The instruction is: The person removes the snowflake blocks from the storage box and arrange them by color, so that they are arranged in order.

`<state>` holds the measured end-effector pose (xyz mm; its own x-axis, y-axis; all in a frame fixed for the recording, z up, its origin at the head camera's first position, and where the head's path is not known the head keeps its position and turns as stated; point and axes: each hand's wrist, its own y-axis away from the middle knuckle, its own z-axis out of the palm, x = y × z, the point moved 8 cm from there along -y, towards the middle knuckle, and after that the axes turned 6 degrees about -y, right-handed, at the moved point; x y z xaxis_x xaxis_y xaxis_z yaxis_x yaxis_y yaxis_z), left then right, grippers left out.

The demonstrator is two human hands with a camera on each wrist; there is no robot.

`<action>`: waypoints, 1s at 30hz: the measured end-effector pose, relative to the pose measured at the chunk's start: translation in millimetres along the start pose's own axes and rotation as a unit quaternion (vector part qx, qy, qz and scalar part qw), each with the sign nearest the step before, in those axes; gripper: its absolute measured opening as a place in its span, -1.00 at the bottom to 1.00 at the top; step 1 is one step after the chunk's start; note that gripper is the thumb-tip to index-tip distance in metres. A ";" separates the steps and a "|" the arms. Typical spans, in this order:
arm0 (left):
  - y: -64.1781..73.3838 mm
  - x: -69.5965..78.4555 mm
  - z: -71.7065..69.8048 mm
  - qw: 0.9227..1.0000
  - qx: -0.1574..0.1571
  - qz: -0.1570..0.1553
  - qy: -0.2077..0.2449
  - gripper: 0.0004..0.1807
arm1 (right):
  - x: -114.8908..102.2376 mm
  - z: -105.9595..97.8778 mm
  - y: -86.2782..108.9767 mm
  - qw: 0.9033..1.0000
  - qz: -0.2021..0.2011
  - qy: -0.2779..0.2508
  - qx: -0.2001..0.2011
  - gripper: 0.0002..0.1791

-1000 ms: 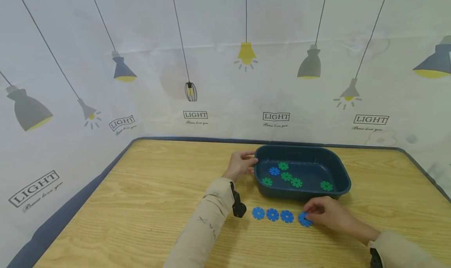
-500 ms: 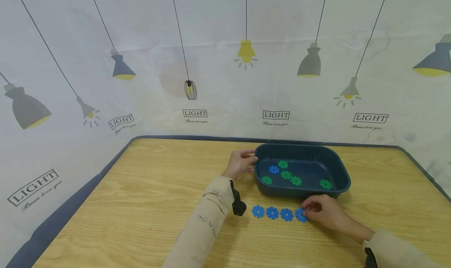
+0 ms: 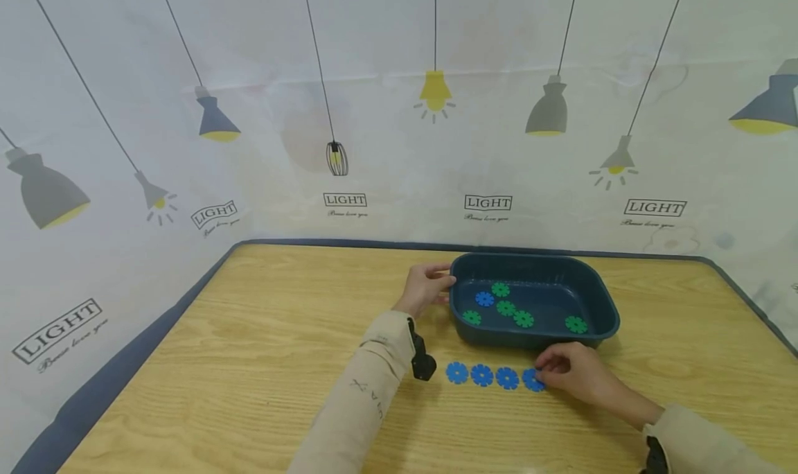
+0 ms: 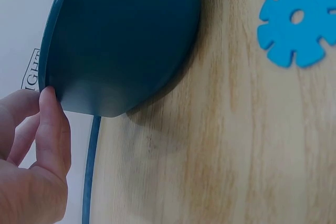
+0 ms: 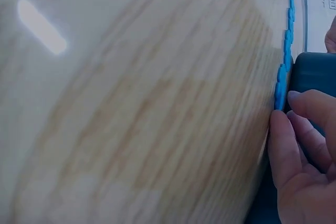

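Observation:
In the head view my left hand [image 3: 424,288] holds the left end of a dark teal plastic basin [image 3: 536,339]. The left wrist view has thumb and fingers at the basin's rim [image 4: 46,51]. Below the basin's near side, a row of blue notched interlocking discs [image 3: 457,373] lies flat on the table. My right hand [image 3: 580,373] pinches the rightmost blue disc [image 3: 531,380] at its right edge, with part of it under the fingertips. Seen edge-on in the right wrist view, that row [image 5: 287,40] runs up from my fingertips.
Inside the basin lie several green discs [image 3: 524,319] and one blue disc [image 3: 484,299]. The wooden table [image 3: 249,349] reaches back to a white wall covering [image 3: 386,134] printed with lamps. A black wrist camera [image 3: 422,363] hangs at the left cuff, near the row.
My right hand has slid the rightmost blue disc slightly left, closing most of the gap to its neighbour. The left hand stays at the basin, which keeps its place.

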<state>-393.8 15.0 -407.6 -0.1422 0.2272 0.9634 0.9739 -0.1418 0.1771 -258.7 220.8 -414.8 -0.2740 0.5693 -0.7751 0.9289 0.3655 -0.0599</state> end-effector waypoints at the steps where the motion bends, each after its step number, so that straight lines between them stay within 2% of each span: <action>1: -0.2 -0.2 0.1 1.000 -0.001 0.000 0.001 -0.63 | -0.1 -0.4 0.6 1.000 -0.002 -0.003 -0.001 -0.86; 8: -1.4 -2.6 1.1 1.000 -0.002 0.002 0.011 -0.63 | -6.2 -7.8 6.5 0.999 -0.015 -0.042 -0.002 -0.87; 11: -1.2 -3.1 1.0 1.000 0.000 0.000 0.012 -0.63 | -16.5 -12.4 7.9 0.998 -0.030 -0.059 -0.006 -0.87; 16: -0.3 -0.5 0.2 1.000 0.005 -0.002 0.008 -0.64 | -38.2 -24.4 3.9 0.996 -0.058 -0.061 0.010 -0.86; 22: 0.4 0.8 -0.6 1.000 0.011 0.000 0.007 -0.65 | -63.6 -39.1 -10.2 0.997 -0.063 -0.033 0.036 -0.84; 25: 1.3 0.9 -0.2 1.000 0.010 0.001 0.005 -0.65 | -69.4 -44.1 -19.9 0.997 -0.062 -0.024 0.048 -0.86; 30: 2.1 1.6 -0.3 1.000 0.007 0.002 0.006 -0.66 | -69.9 -44.2 -39.4 0.997 -0.049 -0.043 0.032 -0.84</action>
<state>-392.0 14.8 -405.7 -0.1397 0.2144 0.9667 0.9769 -0.1296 0.1699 -287.2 199.2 -330.4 -0.3441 0.4677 -0.8142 0.9137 0.3664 -0.1757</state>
